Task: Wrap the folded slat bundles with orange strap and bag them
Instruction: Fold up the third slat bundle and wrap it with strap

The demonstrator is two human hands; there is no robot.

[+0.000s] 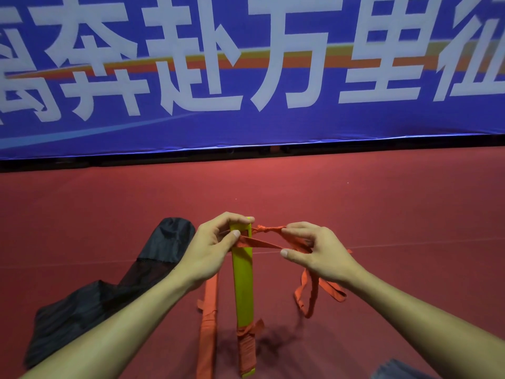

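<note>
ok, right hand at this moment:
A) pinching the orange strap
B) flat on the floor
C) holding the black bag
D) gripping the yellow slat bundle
A: the right hand pinches the orange strap stretched across from the yellow slat bundle. The left hand grips that bundle near its far end, and the black bag lies on the floor in neither hand.

The yellow-green slat bundle looks like smooth plastic with a faint sheen. The orange strap is matt woven cloth, creased and twisted. At near left, the black bag is thin, crumpled fabric, partly mesh. The red floor is matt and finely textured. The far blue banner looks smooth and slightly shiny.
</note>
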